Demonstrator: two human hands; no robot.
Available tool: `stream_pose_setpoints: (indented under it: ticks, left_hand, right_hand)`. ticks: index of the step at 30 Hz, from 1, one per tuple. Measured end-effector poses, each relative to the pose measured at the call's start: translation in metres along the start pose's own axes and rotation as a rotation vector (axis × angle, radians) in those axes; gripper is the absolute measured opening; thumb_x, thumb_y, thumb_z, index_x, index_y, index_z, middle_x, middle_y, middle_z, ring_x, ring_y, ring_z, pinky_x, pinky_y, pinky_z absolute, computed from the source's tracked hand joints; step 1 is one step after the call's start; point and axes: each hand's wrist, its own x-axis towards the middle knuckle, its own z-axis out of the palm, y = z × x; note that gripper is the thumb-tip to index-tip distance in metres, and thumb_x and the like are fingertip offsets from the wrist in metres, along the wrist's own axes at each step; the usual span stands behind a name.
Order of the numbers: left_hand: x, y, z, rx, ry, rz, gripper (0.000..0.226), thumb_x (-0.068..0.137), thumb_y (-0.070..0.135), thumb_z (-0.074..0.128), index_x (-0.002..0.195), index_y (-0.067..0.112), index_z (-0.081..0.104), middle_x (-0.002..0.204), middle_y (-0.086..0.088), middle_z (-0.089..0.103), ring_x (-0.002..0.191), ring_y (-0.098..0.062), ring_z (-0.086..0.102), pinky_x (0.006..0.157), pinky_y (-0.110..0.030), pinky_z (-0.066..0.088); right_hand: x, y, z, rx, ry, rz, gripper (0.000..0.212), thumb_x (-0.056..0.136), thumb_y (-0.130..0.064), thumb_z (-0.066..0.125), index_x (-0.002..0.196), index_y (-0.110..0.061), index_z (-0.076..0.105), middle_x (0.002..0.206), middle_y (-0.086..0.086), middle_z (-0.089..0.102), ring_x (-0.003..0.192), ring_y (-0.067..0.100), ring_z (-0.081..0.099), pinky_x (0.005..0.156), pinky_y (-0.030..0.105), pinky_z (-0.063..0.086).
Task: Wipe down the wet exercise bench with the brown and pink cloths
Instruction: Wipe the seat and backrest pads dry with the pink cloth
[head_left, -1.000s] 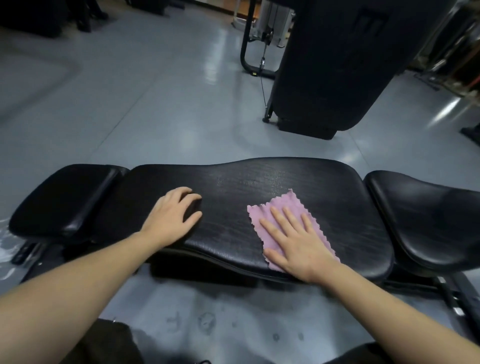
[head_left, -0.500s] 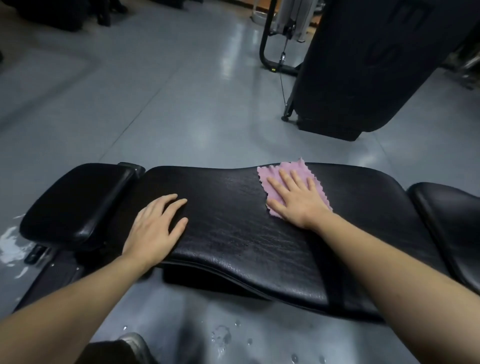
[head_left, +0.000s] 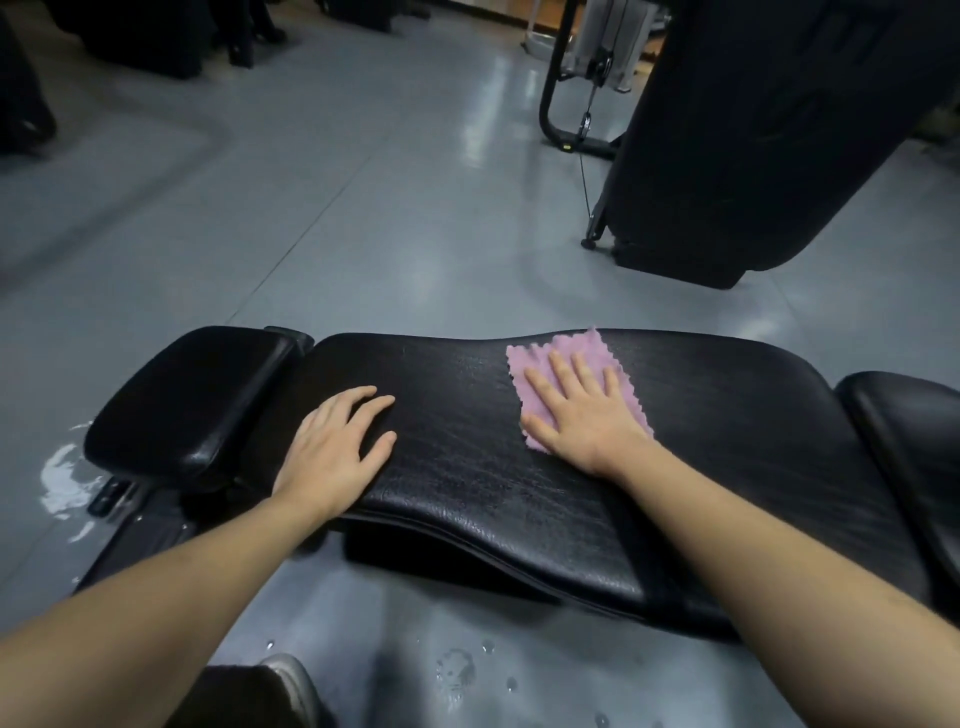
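Two flat hands on black bench (head_left: 467, 467), right hand (head_left: 587, 415) fingers straight on pink cloth (head_left: 587, 348), left hand (head_left: 332, 441) bare, wet grey floor (head_left: 363, 208).

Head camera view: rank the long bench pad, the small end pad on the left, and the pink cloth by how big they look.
1. Long bench pad
2. Small end pad
3. Pink cloth, partly covered by the right hand

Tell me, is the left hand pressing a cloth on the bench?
No, the left hand rests bare on the bench; only the right hand presses the pink cloth.
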Motion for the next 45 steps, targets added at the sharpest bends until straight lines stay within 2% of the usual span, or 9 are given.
stream_pose_setpoints:
  ticks: [6, 11, 13, 16, 20, 26, 30, 34, 45]
  left_hand:
    - [0.0, 0.002, -0.002, 0.0, -0.014, -0.005, 0.051, 0.1, 0.051, 0.04, 0.149, 0.033, 0.041, 0.154, 0.009, 0.036, 0.144, -0.013, 0.029, 0.12, -0.039, 0.025]
    - [0.0, 0.002, -0.002, 0.0, -0.003, -0.004, 0.051, 0.1, 0.05, 0.041, 0.148, 0.032, 0.042, 0.153, 0.008, 0.037, 0.143, -0.013, 0.031, 0.12, -0.038, 0.025]
    - [-0.001, 0.003, -0.002, 0.002, 0.004, -0.001, 0.051, 0.1, 0.052, 0.038, 0.147, 0.032, 0.042, 0.153, 0.008, 0.037, 0.143, -0.013, 0.031, 0.119, -0.037, 0.025]
    - [-0.002, 0.002, -0.002, 0.004, 0.013, 0.001, 0.058, 0.096, 0.057, 0.028, 0.147, 0.032, 0.044, 0.152, 0.009, 0.038, 0.142, -0.013, 0.031, 0.119, -0.036, 0.025]
    - [-0.001, 0.002, -0.002, 0.008, 0.019, 0.001, 0.062, 0.094, 0.059, 0.024, 0.147, 0.032, 0.044, 0.152, 0.009, 0.039, 0.142, -0.013, 0.032, 0.119, -0.036, 0.025]
    - [-0.001, 0.003, -0.001, 0.006, 0.007, 0.002, 0.063, 0.095, 0.059, 0.023, 0.148, 0.032, 0.042, 0.153, 0.009, 0.037, 0.143, -0.013, 0.03, 0.12, -0.035, 0.023]
    - [0.0, 0.001, 0.0, 0.008, 0.013, 0.001, 0.061, 0.095, 0.059, 0.025, 0.147, 0.032, 0.042, 0.152, 0.01, 0.037, 0.142, -0.012, 0.031, 0.12, -0.035, 0.024]
    - [0.001, 0.0, 0.002, 0.017, 0.02, -0.001, 0.059, 0.095, 0.058, 0.027, 0.146, 0.033, 0.043, 0.151, 0.011, 0.037, 0.142, -0.012, 0.031, 0.119, -0.034, 0.024]
    - [0.001, 0.001, 0.0, 0.026, -0.008, -0.008, 0.063, 0.093, 0.06, 0.023, 0.148, 0.034, 0.04, 0.153, 0.01, 0.035, 0.143, -0.012, 0.029, 0.12, -0.034, 0.022]
  right_hand:
    - [-0.066, -0.036, 0.021, -0.017, -0.001, -0.155, 0.086, 0.083, -0.071, -0.006, 0.16, -0.033, -0.009, 0.166, 0.007, -0.023, 0.152, 0.032, -0.022, 0.118, 0.056, -0.018]
    - [-0.1, -0.049, 0.043, -0.069, 0.127, -0.246, 0.075, 0.098, -0.064, 0.027, 0.159, -0.021, 0.029, 0.165, 0.016, 0.023, 0.151, 0.041, 0.022, 0.117, 0.067, 0.018]
    - [-0.1, -0.048, 0.045, -0.08, 0.161, -0.27, 0.074, 0.097, -0.065, 0.032, 0.157, -0.021, 0.033, 0.164, 0.015, 0.028, 0.15, 0.039, 0.026, 0.112, 0.063, 0.015]
    - [-0.093, -0.047, 0.04, -0.023, 0.141, -0.291, 0.077, 0.096, -0.068, 0.027, 0.161, -0.027, 0.023, 0.168, 0.009, 0.011, 0.155, 0.035, 0.008, 0.114, 0.059, 0.004]
    - [-0.066, -0.049, 0.024, 0.022, 0.05, -0.225, 0.083, 0.086, -0.074, 0.004, 0.161, -0.037, 0.001, 0.168, -0.002, -0.015, 0.154, 0.025, -0.02, 0.121, 0.057, -0.011]
    - [-0.002, -0.05, 0.01, 0.024, 0.019, -0.133, 0.09, 0.076, -0.078, -0.006, 0.159, -0.042, -0.007, 0.168, -0.001, -0.018, 0.154, 0.024, -0.02, 0.122, 0.057, -0.011]
    - [0.035, -0.052, 0.001, 0.024, 0.007, -0.082, 0.075, 0.095, -0.073, 0.014, 0.16, -0.04, -0.004, 0.168, 0.002, -0.017, 0.154, 0.026, -0.019, 0.121, 0.059, -0.009]
    - [0.062, -0.057, -0.002, 0.034, 0.02, -0.05, 0.073, 0.097, -0.071, 0.019, 0.161, -0.039, -0.002, 0.168, 0.005, -0.017, 0.154, 0.028, -0.018, 0.121, 0.061, -0.008]
    - [0.025, -0.087, 0.005, -0.006, 0.004, -0.129, 0.076, 0.098, -0.069, 0.016, 0.161, -0.033, -0.01, 0.165, 0.009, -0.024, 0.152, 0.033, -0.024, 0.119, 0.063, -0.009]
